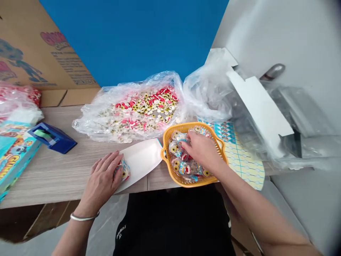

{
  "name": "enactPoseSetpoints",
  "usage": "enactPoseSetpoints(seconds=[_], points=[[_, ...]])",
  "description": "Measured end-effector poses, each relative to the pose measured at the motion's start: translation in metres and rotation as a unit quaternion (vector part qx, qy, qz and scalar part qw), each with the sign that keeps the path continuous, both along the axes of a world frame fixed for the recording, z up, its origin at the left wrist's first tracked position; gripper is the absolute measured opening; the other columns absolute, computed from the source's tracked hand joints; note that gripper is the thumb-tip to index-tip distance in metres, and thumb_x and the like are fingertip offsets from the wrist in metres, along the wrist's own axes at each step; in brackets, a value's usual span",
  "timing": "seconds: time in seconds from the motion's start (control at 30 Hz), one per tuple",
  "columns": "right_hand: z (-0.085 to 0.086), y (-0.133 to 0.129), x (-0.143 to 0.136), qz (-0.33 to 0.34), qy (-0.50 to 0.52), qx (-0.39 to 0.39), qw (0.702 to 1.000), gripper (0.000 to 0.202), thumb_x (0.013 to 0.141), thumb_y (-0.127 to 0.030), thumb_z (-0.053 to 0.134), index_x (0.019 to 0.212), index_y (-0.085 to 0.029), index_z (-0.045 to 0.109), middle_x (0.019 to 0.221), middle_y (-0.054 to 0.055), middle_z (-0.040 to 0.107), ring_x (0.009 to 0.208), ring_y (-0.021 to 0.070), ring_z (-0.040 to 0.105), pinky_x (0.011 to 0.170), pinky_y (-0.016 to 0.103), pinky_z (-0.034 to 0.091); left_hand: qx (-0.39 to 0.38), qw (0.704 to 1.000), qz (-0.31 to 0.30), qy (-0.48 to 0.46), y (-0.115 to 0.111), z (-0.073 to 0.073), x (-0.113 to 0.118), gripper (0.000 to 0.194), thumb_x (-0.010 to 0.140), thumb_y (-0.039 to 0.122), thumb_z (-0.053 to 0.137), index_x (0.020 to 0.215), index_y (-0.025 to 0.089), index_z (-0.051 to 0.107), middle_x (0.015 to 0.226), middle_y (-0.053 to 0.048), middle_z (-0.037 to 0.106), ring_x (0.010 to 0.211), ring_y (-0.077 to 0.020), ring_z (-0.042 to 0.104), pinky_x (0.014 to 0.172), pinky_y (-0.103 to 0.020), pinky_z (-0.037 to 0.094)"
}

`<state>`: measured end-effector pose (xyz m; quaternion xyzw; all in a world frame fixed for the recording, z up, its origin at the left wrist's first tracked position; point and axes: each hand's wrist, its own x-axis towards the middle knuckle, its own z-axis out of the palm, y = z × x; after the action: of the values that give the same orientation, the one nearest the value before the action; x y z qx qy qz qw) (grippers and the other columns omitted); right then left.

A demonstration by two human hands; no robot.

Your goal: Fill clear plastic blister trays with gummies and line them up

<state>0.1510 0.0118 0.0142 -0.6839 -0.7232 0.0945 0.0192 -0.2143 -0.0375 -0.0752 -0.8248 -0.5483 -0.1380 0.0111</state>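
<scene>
My left hand is curled over a small clear packet with eye-like pieces inside, on a white card. The hand hides part of that packet. Over an orange plastic basket, my right hand reaches in with thumb and fingers closed on a clear packet near the basket's upper side. More clear packets with yellow-eyed, blue and red pieces lie in the basket. My right fingertips are partly hidden among them.
A clear bag of loose red, white and yellow pieces lies behind. To the left are a blue tape dispenser and a printed box. Printed sheets, a white cardboard piece and crumpled plastic stand right.
</scene>
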Motion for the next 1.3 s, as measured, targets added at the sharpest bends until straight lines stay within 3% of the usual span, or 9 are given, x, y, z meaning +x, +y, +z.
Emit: enactPoseSetpoints(seconds=[0.17,0.33,0.43,0.63,0.73,0.87,0.97,1.13,1.3], points=[[-0.010,0.016,-0.019,-0.020,0.000,-0.014,1.000,0.027,0.087,-0.036,0.063,0.104,-0.016,0.062,0.101,0.012,0.072,0.093,0.0272,0.068,0.073,0.032,0.045,0.008,1.000,0.007,0.001,0.000,0.001,0.003,0.043,0.101,0.036,0.041,0.137,0.019,0.056,0.148,-0.013,0.056,0.135,-0.0322,0.052,0.110,-0.051,0.038],[-0.008,-0.002,-0.009,-0.007,0.061,-0.019,0.998,0.029,0.081,-0.029,0.066,0.107,-0.018,0.060,0.095,0.005,0.071,0.086,0.0221,0.066,0.072,0.030,0.042,0.014,1.000,0.010,-0.011,-0.001,0.003,0.006,0.042,0.100,0.036,0.042,0.135,0.018,0.059,0.146,-0.012,0.058,0.133,-0.0319,0.053,0.109,-0.049,0.040],[-0.008,-0.011,-0.005,0.019,0.072,-0.005,0.997,0.025,0.082,-0.027,0.066,0.105,-0.018,0.062,0.104,0.008,0.069,0.097,0.0224,0.064,0.081,0.031,0.043,0.019,1.000,0.013,-0.020,-0.002,0.002,0.006,0.042,0.100,0.037,0.042,0.134,0.019,0.060,0.145,-0.012,0.059,0.133,-0.0319,0.054,0.109,-0.049,0.040],[-0.012,-0.004,-0.009,-0.030,0.036,-0.012,0.999,0.035,0.084,-0.038,0.069,0.109,-0.016,0.062,0.111,0.012,0.068,0.100,0.0256,0.064,0.083,0.033,0.044,0.019,0.999,0.016,-0.031,-0.001,0.001,0.006,0.043,0.099,0.036,0.043,0.135,0.020,0.060,0.145,-0.012,0.059,0.132,-0.0319,0.055,0.110,-0.050,0.039],[-0.013,0.005,-0.010,-0.001,0.052,-0.038,0.998,0.034,0.084,-0.033,0.068,0.113,-0.015,0.061,0.112,0.013,0.070,0.099,0.0242,0.066,0.079,0.030,0.044,0.026,0.999,0.013,-0.030,-0.001,0.001,0.006,0.043,0.100,0.037,0.042,0.133,0.018,0.061,0.145,-0.013,0.059,0.132,-0.0324,0.055,0.108,-0.050,0.040],[-0.008,0.013,0.004,-0.003,0.050,-0.029,0.998,0.029,0.086,-0.020,0.057,0.115,-0.014,0.062,0.095,0.009,0.073,0.086,0.0221,0.067,0.073,0.029,0.044,0.034,0.999,0.013,-0.023,-0.001,0.000,0.006,0.043,0.100,0.037,0.041,0.133,0.017,0.061,0.144,-0.014,0.060,0.130,-0.0328,0.056,0.108,-0.051,0.040],[-0.002,0.013,0.017,-0.014,0.138,-0.033,0.990,0.033,0.086,-0.014,0.051,0.118,-0.014,0.060,0.089,0.006,0.073,0.079,0.0190,0.067,0.071,0.027,0.046,0.033,0.999,0.014,-0.026,-0.001,0.000,0.006,0.043,0.100,0.038,0.041,0.133,0.018,0.061,0.143,-0.014,0.060,0.130,-0.0329,0.056,0.108,-0.051,0.039],[-0.011,-0.003,0.020,-0.033,0.326,-0.184,0.927,0.031,0.084,-0.013,0.047,0.111,-0.015,0.062,0.094,0.004,0.073,0.072,0.0155,0.069,0.063,0.026,0.051,0.029,0.999,0.016,-0.028,-0.001,0.001,0.006,0.043,0.100,0.038,0.041,0.133,0.019,0.061,0.142,-0.013,0.061,0.130,-0.0332,0.056,0.108,-0.051,0.039],[-0.024,-0.018,0.013,-0.040,0.168,-0.083,0.981,0.028,0.089,-0.018,0.051,0.112,-0.015,0.067,0.088,0.006,0.072,0.078,0.0183,0.067,0.073,0.029,0.050,0.034,0.999,0.014,-0.022,-0.001,0.003,0.007,0.043,0.101,0.038,0.040,0.132,0.017,0.061,0.142,-0.014,0.061,0.129,-0.0336,0.056,0.108,-0.051,0.039]])
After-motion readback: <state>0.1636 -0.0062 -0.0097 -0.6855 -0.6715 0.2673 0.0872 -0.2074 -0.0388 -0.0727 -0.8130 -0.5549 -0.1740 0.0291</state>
